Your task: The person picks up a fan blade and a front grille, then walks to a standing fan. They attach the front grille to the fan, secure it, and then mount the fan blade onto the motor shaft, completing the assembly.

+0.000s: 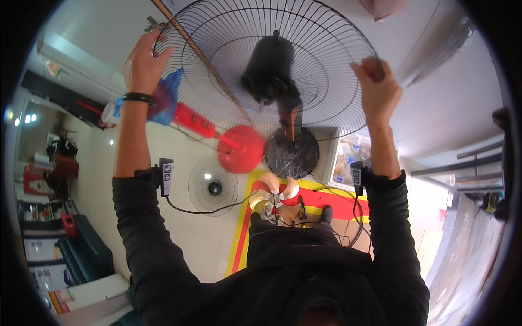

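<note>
A wide round black wire fan guard [337,81] is held up in front of me between my two hands. My left hand [145,64] grips its left rim, fingers curled at the wire. On the opposite rim, my right hand [380,92] closes with thumb and fingers. Within the guard's outline shows a black fan motor [270,62], its thin shaft pointing toward me. I cannot tell whether the guard touches the motor. Below the motor, a stand runs down to a round base [293,155] wrapped in black plastic.
On the floor by my feet lies a pale fan blade [260,198] among cables. Another round wire guard [200,204] lies left of it. A red stand with a round red base [242,155] is beside the black base. A white bin [331,173] holds plastic bottles at right.
</note>
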